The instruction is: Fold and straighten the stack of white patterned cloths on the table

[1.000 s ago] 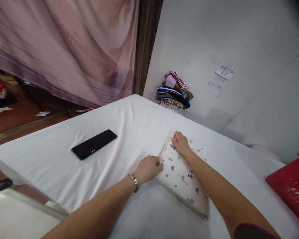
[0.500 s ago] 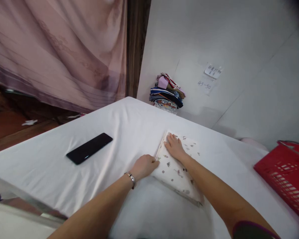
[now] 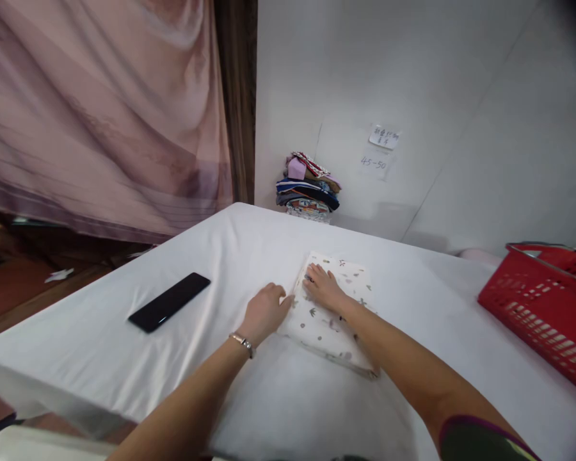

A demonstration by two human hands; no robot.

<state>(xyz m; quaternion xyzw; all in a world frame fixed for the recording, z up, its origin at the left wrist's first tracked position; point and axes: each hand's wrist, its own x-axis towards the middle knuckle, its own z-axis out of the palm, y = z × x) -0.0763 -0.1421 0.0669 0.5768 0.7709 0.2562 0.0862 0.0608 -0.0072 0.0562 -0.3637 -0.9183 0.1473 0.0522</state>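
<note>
White printed cloth (image 3: 317, 325), partly hidden beneath outspread right fingers (image 3: 317, 276), left fingers (image 3: 272, 292) parted alongside

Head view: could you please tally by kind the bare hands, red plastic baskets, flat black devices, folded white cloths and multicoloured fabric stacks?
Bare left hand and right hand: 2
Red plastic basket: 1
Flat black rectangular device: 1
Folded white patterned cloth: 1
Stack of multicoloured folded fabrics: 1
Total: 6

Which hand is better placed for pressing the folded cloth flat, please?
Probably the right hand: it lies spread on top of the folded cloth. The left hand is beside the cloth, with its fingertips near the left edge.
</note>
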